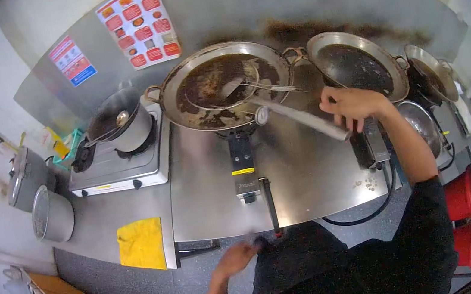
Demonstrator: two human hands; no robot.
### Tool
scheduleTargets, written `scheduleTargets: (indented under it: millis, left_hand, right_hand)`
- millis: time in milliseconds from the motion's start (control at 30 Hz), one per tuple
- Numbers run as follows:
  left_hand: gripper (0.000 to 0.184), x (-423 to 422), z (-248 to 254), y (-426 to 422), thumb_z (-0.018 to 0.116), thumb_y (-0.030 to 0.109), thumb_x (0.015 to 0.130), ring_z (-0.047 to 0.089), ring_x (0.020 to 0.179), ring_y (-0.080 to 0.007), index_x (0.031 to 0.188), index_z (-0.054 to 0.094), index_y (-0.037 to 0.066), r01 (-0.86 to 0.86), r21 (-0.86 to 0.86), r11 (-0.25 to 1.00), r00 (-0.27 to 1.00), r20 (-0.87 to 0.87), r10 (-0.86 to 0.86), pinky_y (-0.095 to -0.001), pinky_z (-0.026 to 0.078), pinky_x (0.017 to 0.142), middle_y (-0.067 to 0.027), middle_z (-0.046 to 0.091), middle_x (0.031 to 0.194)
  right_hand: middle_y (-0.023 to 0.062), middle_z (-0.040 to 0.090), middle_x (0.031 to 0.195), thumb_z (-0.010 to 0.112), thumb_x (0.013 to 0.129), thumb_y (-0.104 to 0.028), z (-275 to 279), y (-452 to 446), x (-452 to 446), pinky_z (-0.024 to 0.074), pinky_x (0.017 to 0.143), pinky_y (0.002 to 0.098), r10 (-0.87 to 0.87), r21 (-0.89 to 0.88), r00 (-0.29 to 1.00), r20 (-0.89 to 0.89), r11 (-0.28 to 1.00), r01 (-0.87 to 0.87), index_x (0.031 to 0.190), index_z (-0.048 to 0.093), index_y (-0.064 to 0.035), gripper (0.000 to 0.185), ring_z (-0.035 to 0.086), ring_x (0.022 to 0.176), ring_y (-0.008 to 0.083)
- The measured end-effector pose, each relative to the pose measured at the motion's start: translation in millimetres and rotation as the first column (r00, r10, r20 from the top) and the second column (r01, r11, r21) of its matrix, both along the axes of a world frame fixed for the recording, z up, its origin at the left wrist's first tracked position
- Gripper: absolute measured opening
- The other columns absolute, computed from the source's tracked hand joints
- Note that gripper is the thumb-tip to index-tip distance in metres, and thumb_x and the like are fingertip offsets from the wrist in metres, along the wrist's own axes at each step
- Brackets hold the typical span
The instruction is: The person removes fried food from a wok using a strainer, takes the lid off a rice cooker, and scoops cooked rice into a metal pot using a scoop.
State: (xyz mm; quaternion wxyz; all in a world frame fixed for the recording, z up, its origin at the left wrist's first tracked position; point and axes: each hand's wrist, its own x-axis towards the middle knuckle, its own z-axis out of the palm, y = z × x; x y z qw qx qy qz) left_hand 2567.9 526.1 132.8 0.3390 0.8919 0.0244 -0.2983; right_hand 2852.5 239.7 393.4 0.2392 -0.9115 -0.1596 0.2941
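Grey metal, most likely steel, forms the long-handled spatula (298,117), its blade resting in the dark liquid (210,76) of the large wok (169,100). It looks stiff and moderately heavy, probably slick if oily; the outer end of the handle seems the surest place to take hold, well apart from the liquid. Its long axis runs diagonally: blade toward the far left, handle over the rim toward the near right. At that outer end the right hand (352,106) hangs with fingers loosely half curled; whether they touch the handle I cannot tell. Beside the blade lies a wire-handled skimmer (276,86), and a round dial (262,115) sits at the near rim. Lower down, the left hand (237,260) is partly curled near the front edge of the steel counter (206,194); its grip, if any, is unclear.
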Motion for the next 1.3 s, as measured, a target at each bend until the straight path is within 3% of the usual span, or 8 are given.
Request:
scheduleTargets:
  millis: [67, 133, 200, 233, 300, 400, 733, 1300]
  left_hand:
    - [0.038, 64, 39, -40, 0.052, 0.037, 0.090, 0.055, 0.095, -0.0139, 0.109, 0.057, 0.005, 0.019, -0.626, 0.780, 0.981, 0.162, 0.105, -0.0298, 0.046, 0.081, -0.0065, 0.060, 0.105]
    - [0.050, 115, 87, -87, 0.053, 0.040, 0.089, 0.056, 0.100, -0.0190, 0.125, 0.043, 0.007, -0.138, -0.911, 0.389, 0.990, -0.114, 0.085, -0.0338, 0.046, 0.084, -0.0072, 0.057, 0.113]
    - [0.050, 152, 117, -132, 0.051, 0.039, 0.090, 0.056, 0.103, -0.0238, 0.127, 0.038, 0.009, -0.496, -0.868, -0.004, 0.861, -0.493, 0.124, -0.0393, 0.047, 0.084, -0.0073, 0.056, 0.113]
    - [0.050, 166, 128, -148, 0.051, 0.039, 0.090, 0.056, 0.103, -0.0238, 0.127, 0.038, 0.009, -0.485, -0.874, -0.018, 0.865, -0.483, 0.136, -0.0393, 0.047, 0.084, -0.0073, 0.056, 0.113]
    - [0.039, 188, 143, -171, 0.055, 0.029, 0.089, 0.058, 0.098, -0.0261, 0.118, 0.041, 0.006, -0.523, -0.775, -0.355, 0.787, -0.599, 0.147, -0.0406, 0.050, 0.079, -0.0109, 0.058, 0.104]
    - [0.030, 220, 145, -200, 0.060, 0.014, 0.084, 0.062, 0.083, -0.0246, 0.104, 0.041, 0.004, -0.287, -0.879, -0.380, 0.706, -0.462, 0.536, -0.0381, 0.053, 0.070, -0.0128, 0.058, 0.090]
    - [0.044, 219, 119, -225, 0.059, -0.003, 0.074, 0.059, 0.060, -0.0216, 0.112, 0.036, 0.000, -0.300, -0.934, -0.195, 0.585, -0.341, 0.736, -0.0357, 0.052, 0.052, -0.0132, 0.055, 0.078]
    - [0.048, 240, 121, -218, 0.057, 0.000, 0.075, 0.056, 0.054, -0.0169, 0.119, 0.037, -0.002, -0.343, -0.932, -0.119, 0.601, -0.315, 0.735, -0.0310, 0.049, 0.048, -0.0119, 0.056, 0.073]
  right_hand:
    - [0.0143, 0.062, 0.072, 0.042, 0.093, -0.038, -17, 1, 37, 0.0516, 0.039, 0.0338, -0.036, -0.036, 0.996, 0.087, 0.999, 0.039, 0.094, 0.046, -0.0002, 0.038, 0.061, 0.048, 0.0228]
    - [0.0134, 0.062, 0.066, 0.043, 0.093, -0.037, -48, 9, 74, 0.0512, 0.039, 0.0330, -0.095, -0.085, 0.971, 0.218, 0.990, 0.116, 0.084, 0.052, 0.0028, 0.042, 0.062, 0.048, 0.0227]
    - [0.0132, 0.061, 0.064, 0.043, 0.092, -0.037, -77, 15, 102, 0.0511, 0.039, 0.0328, -0.114, -0.120, 0.955, 0.274, 0.981, 0.152, 0.079, 0.055, 0.0043, 0.045, 0.062, 0.049, 0.0228]
    - [0.0132, 0.062, 0.065, 0.045, 0.092, -0.035, -92, 15, 114, 0.0473, 0.037, 0.0302, -0.150, -0.060, 0.957, 0.250, 0.984, 0.170, 0.078, 0.055, 0.0049, 0.044, 0.059, 0.045, 0.0208]
    - [0.0132, 0.062, 0.066, 0.046, 0.092, -0.034, -119, 17, 136, 0.0435, 0.034, 0.0276, -0.157, -0.002, 0.962, 0.222, 0.987, 0.161, 0.077, 0.056, 0.0055, 0.043, 0.056, 0.042, 0.0187]
    - [0.0050, 0.055, 0.063, 0.050, 0.091, -0.026, -150, 15, 155, 0.0252, 0.034, 0.0228, -0.270, 0.503, 0.836, -0.477, 0.697, 0.512, 0.078, 0.054, -0.0019, 0.027, 0.039, 0.043, 0.0095]
    - [0.0046, 0.053, 0.068, 0.049, 0.090, -0.021, -79, -17, 153, 0.0436, 0.046, 0.0270, -0.323, 0.739, 0.912, -0.255, 0.543, 0.399, 0.087, 0.050, -0.0037, 0.017, 0.057, 0.056, 0.0158]
    - [0.0078, 0.058, 0.076, 0.049, 0.091, -0.019, -78, -57, 190, 0.0449, 0.049, 0.0263, -0.342, 0.788, 0.863, -0.372, 0.375, 0.488, 0.094, 0.051, -0.0018, 0.018, 0.057, 0.059, 0.0148]
